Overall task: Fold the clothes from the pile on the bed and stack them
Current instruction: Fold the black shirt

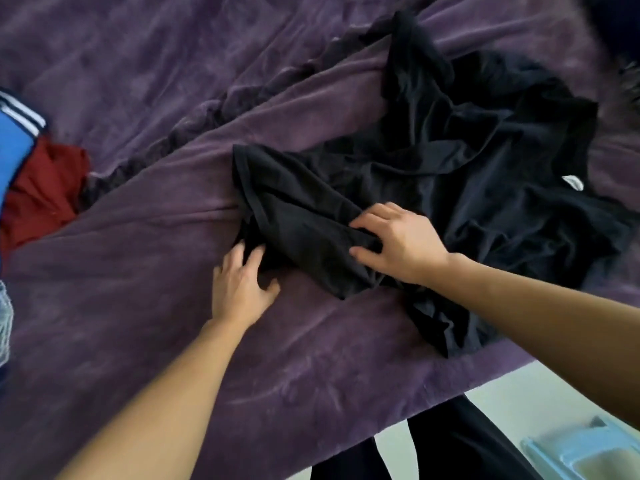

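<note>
The black T-shirt (467, 161) lies crumpled on the bed (138, 237), its bulk far and right of both hands. The right hand (405, 244) has its grip clamped on the folded-over flap. The flap runs left to the left hand (239, 289), whose grip I cannot tell.

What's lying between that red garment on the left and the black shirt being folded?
Only purple bedspread, creased by a diagonal ridge, separates the red garment from the black shirt, seen in the head view.

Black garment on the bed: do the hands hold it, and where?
The right hand pinches a bunched fold of the crumpled black fabric garment; the left hand touches its edge, grip unclear.
</note>
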Demonstrator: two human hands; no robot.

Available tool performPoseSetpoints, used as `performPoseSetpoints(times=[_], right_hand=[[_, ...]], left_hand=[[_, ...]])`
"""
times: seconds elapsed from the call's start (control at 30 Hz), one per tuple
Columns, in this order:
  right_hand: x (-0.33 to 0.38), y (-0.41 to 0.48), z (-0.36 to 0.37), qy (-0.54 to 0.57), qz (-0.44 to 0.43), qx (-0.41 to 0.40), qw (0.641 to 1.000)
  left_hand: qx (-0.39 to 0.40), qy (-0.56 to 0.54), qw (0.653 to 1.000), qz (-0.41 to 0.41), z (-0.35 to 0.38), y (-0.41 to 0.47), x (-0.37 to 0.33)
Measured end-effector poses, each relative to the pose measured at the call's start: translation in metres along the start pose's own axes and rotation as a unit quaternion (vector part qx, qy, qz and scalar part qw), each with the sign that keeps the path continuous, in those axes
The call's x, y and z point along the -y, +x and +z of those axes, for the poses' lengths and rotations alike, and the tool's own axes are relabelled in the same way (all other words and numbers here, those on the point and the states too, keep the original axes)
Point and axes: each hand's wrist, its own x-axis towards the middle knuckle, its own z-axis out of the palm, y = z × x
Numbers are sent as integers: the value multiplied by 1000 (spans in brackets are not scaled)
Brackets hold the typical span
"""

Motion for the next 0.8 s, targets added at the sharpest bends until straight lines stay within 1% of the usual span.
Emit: performPoseSetpoints(times=[0.03,0.1,0.13,0.17,0.2,0.23,0.27,0.33,0.37,0.4,0.47,0.53,0.57,0.6,0.63,0.67,0.73,0.77,0.8], right_hand=[[9,7,7,-18,-16,56,998],[21,13,25,-94,-33,170,980],[24,12,33,-124,-38,192,973],[25,13,36,-124,-33,192,973],[25,16,36,-86,-11,161,983],[24,20,32,-23,26,110,993],[24,28,25,37,67,44,996],[24,53,4,120,140,-68,980],[27,67,-8,150,164,-94,970],[31,80,-17,176,176,-102,963],[42,101,-26,195,170,-70,963],[50,110,-24,157,148,14,976],[51,109,-20,129,140,54,980],[48,105,-16,105,135,78,982],[43,99,-12,83,132,81,984],[35,91,-9,64,133,70,987],[17,76,-1,32,146,44,988],[8,68,4,17,158,46,986],[-1,60,10,1,174,60,983]], left_hand=[[-5,14,1000,10,2,-2,6],[-37,3,999,13,-1,-6,14],[-49,-3,999,21,-3,-9,16],[-59,-3,998,38,-6,-13,20],[-65,6,996,61,-9,-20,25],[-67,22,994,84,-11,-29,31],[-60,39,992,100,-13,-42,38],[-31,65,991,110,-15,-73,49],[-15,70,991,111,-14,-89,52],[8,75,991,112,-12,-102,55],[92,88,985,116,-8,-121,55],[181,81,975,99,-3,-129,55],[190,71,976,84,-6,-127,54],[172,52,982,57,-10,-119,53],[128,15,992,18,-18,-106,52],[61,-33,997,-25,-27,-90,50],[-67,-132,985,-93,-44,-46,44],[-111,-157,975,-107,-51,-21,40],[-132,-176,970,-106,-57,5,36]])
